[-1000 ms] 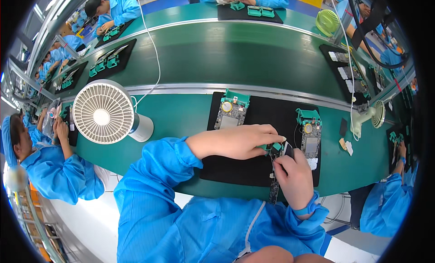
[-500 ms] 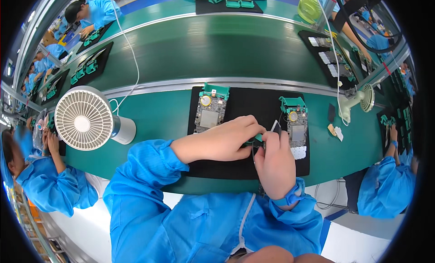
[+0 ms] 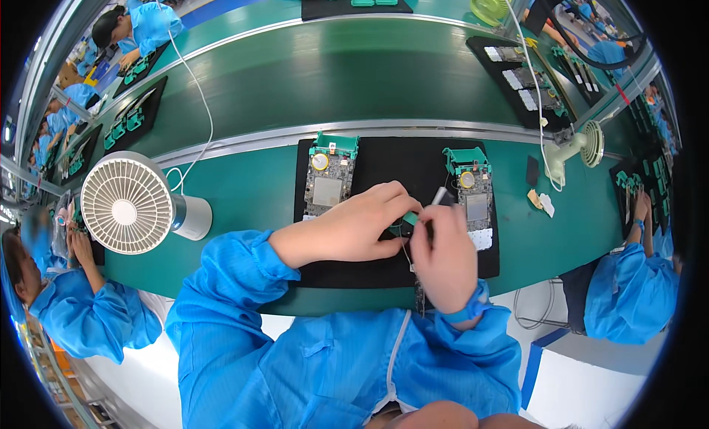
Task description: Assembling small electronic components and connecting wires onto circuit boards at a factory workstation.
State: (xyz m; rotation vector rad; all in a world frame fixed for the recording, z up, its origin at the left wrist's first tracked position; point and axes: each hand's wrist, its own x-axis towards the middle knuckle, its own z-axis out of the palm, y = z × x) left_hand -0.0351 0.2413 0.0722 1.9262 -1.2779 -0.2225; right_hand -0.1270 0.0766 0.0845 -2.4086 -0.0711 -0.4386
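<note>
My left hand [image 3: 351,224] is closed, its thumb and fingertips pinching a small green plastic part [image 3: 408,219] above a black mat [image 3: 399,159]. My right hand [image 3: 447,258] is closed close beside it, slightly blurred. From its fingers pokes a slim light-and-dark piece [image 3: 441,196], whose kind I cannot make out. A thin wire runs down between the hands towards a dark, narrow strip [image 3: 420,294] by the table edge. One circuit board [image 3: 329,179] with a green plastic frame lies beyond my left wrist; a similar circuit board [image 3: 476,200] lies right of my right hand.
A white fan [image 3: 127,200] stands on the left of the green table, its cable rising past a metal rail. At right are a small green fan [image 3: 580,152], a dark block [image 3: 532,170] and crumpled scraps [image 3: 545,203]. Co-workers in blue sit on both sides and across.
My right hand has shifted and turned slightly beside the left, and the slim piece in it points differently. The left hand keeps its pinch. The whole view has shifted a little.
</note>
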